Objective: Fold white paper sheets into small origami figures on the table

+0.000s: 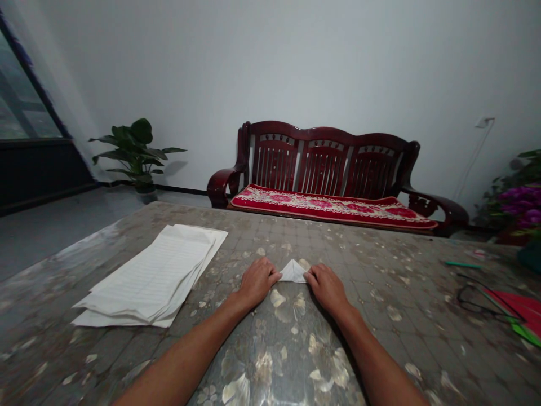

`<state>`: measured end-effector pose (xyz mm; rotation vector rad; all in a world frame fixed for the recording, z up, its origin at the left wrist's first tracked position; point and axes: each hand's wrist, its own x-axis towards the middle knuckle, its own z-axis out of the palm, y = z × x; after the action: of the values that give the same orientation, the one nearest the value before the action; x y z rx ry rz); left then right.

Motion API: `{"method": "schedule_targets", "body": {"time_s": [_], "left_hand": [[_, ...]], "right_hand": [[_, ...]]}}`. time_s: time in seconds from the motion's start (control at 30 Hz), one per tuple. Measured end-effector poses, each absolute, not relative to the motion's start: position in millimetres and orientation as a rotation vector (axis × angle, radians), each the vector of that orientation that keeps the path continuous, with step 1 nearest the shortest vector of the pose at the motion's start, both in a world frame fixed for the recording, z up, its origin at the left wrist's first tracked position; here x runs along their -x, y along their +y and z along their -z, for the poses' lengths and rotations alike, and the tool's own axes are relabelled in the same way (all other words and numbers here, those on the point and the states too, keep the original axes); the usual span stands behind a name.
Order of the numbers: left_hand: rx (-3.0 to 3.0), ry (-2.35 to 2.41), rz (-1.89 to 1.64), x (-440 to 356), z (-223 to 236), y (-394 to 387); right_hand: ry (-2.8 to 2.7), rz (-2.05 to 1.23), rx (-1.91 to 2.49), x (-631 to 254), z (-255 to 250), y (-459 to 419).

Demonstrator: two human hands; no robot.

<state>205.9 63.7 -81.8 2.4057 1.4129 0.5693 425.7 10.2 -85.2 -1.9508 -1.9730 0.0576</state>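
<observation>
A small piece of white paper folded to a triangle lies on the patterned tabletop, its peak pointing away from me. At its left corner, my left hand pinches the paper between thumb and curled fingers. The right corner sits in the closed fingers of my right hand. Between the two hands a crease runs down the middle of the triangle. Both corners are partly hidden by my fingers. Left of my left hand lies a loose stack of lined white paper sheets.
On the right side of the table are a green pen-like stick, black-framed glasses and red paper with a green piece. A wooden bench with a red cover stands behind the table. A potted plant is at the back left.
</observation>
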Motion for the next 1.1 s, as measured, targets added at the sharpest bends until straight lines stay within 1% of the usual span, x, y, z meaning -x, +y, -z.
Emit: {"method": "schedule_targets", "body": {"time_s": [0.17,0.47,0.97,1.1], "left_hand": [[-2.413,1.272,-0.61,-197.0,81.7,70.8],[-2.465,1.34,-0.56,-202.9,80.3,72.3],[-2.661,1.483,-0.162,-216.2,69.8,77.8],[-2.696,1.482,-0.13,-217.6,64.9,76.1]], "right_hand": [[-1.98,-0.03,2.005,-424.4,86.1,12.4],[-1.961,-0.062,2.083,-419.4,79.6,11.3],[-1.983,-0.039,2.116,-418.0,78.2,10.6],[-1.976,-0.036,2.122,-418.0,78.1,10.5]]}}
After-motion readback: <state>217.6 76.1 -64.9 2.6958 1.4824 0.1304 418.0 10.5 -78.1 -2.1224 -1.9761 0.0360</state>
